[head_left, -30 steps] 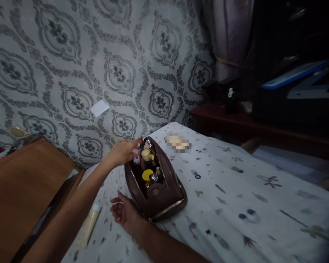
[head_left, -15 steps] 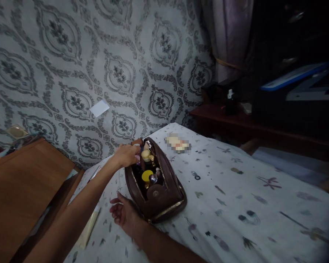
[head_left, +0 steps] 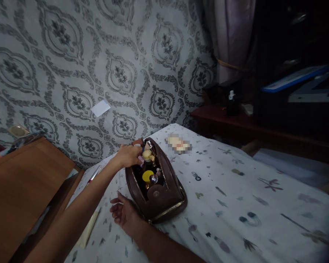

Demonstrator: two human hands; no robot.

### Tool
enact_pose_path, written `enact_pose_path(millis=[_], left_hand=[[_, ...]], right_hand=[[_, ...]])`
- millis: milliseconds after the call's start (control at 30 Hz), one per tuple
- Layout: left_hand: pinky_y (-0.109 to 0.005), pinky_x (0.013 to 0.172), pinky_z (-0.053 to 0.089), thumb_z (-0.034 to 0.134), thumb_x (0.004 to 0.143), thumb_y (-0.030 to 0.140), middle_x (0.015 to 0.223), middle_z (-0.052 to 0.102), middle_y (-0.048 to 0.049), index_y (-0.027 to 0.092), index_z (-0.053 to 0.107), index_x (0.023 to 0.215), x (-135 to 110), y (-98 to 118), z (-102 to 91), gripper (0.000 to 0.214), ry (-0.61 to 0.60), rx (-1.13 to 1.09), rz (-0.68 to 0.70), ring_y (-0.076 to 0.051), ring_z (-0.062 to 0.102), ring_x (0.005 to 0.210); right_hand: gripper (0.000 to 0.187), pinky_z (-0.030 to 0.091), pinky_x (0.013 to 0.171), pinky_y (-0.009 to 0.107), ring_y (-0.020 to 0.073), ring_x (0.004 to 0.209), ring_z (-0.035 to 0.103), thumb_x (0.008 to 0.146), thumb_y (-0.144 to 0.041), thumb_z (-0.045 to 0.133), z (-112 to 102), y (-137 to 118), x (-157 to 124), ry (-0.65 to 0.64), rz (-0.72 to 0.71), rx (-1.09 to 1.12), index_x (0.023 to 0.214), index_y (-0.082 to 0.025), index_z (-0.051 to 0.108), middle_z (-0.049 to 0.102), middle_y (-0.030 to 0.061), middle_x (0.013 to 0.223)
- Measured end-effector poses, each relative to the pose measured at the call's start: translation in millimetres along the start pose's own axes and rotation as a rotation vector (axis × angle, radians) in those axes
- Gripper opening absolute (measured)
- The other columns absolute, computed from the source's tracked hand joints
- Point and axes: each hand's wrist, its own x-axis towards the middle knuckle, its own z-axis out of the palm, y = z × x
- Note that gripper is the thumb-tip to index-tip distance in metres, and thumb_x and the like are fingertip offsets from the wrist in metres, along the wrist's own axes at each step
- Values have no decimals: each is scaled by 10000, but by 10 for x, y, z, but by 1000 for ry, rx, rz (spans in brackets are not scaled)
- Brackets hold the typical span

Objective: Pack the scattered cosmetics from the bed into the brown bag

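Observation:
A brown zip pouch (head_left: 164,201) lies open on the patterned bed sheet (head_left: 235,204), packed with small cosmetics such as a yellow-capped jar (head_left: 147,176) and a cream-topped bottle (head_left: 146,155). My left hand (head_left: 128,156) reaches over the pouch's far end, its fingers pinched on a small pink item (head_left: 140,159) at the opening. My right hand (head_left: 123,212) rests on the sheet against the pouch's near left side, fingers loosely apart and holding nothing.
A cream tube (head_left: 88,229) and a pen (head_left: 94,174) lie along the bed's left edge, next to a wooden cabinet (head_left: 22,182). A blurred flat item (head_left: 178,143) sits beyond the pouch. A dark shelf (head_left: 235,120) with a small bottle (head_left: 231,102) stands at the right.
My left hand has drawn back a little to the left at the pouch's far end and closed its fingers over the pink item. My right hand has stayed in place.

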Motion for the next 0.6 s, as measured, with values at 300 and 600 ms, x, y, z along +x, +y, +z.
enact_pose_path(millis=[300,600], left_hand=[[-356,850,433,620,821,384,1009,728,-33,224,630,989,-23,-60,-11,232,15,-41,4,-260,649,989],[-343,856,462,447,945,246,996,702,-53,212,606,1025,-408,-42,247,181,530,-227,-137,-228,627,961]], right_hand=[[464,239,395,162,63,378,460,986,-401,443,-9,-1,-4,3,5,23,650,-124,603,566,11,483],[364,242,420,167,61,411,461,878,-450,609,-59,56,58,-19,-42,-20,691,-137,609,568,-9,508]])
